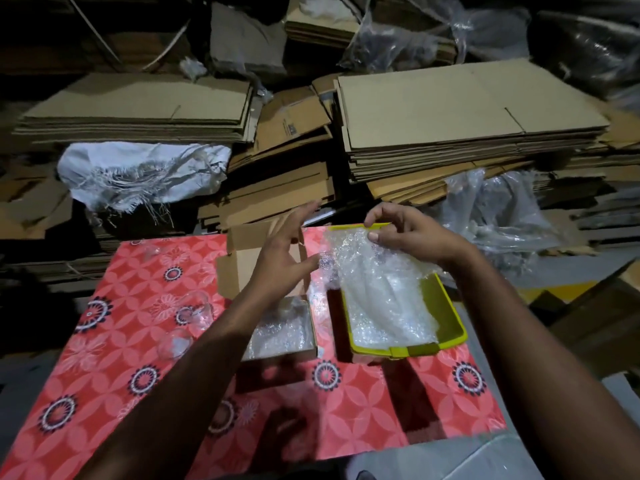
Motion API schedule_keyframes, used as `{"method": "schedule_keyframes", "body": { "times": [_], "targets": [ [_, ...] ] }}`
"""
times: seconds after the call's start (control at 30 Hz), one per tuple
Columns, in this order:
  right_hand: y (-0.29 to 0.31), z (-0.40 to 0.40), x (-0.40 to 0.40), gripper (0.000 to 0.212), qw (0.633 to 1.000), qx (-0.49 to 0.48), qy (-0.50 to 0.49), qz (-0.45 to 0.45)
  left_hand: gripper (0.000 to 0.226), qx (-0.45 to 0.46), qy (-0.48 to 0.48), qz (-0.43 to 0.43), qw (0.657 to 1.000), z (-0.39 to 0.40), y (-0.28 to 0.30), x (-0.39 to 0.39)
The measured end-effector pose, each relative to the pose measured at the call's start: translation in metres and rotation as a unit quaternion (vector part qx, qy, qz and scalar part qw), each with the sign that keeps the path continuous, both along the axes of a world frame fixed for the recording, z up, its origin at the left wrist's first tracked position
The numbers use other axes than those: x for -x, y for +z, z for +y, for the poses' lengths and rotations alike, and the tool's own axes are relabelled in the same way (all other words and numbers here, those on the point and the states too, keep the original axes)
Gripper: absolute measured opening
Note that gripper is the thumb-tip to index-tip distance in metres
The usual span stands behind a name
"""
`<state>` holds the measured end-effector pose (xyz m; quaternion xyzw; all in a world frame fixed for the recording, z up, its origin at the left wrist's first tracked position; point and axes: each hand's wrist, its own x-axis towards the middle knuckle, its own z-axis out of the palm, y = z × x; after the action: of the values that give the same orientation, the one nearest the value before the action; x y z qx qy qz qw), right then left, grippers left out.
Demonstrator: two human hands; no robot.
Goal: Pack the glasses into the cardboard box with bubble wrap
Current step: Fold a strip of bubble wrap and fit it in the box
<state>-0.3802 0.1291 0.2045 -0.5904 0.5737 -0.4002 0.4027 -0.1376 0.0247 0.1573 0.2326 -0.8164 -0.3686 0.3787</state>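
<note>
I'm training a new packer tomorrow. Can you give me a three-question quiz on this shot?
1. True or false: the right hand pinches bubble wrap over the yellow tray.
2. Where do the loose glasses lie: (a) left of the cardboard box, (b) in the tray, (c) right of the tray?
3. What already lies inside the box?

Key: 1 true; 2 a; 3 bubble wrap.

Glossy bubble wrap [381, 289], matt cardboard box [242, 261], shiny plastic tray [446, 306].
</note>
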Motion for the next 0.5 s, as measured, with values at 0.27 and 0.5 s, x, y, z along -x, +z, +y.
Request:
{"method": "schedule_keyframes", "body": {
  "times": [0.27,0.5],
  "targets": [
    [-0.018,-0.015,-0.057,0.059,0.894,-0.098,-0.032,-0.437,0.011,-0.165,0.037,0.139,0.976,-0.011,0.025,-0.031],
    [-0.075,-0.014,-0.100,0.097,0.840,-0.133,0.042,-0.524,0.011,-0.195,0.195,0.121,0.954,-0.029,0.015,-0.069]
  ]
}}
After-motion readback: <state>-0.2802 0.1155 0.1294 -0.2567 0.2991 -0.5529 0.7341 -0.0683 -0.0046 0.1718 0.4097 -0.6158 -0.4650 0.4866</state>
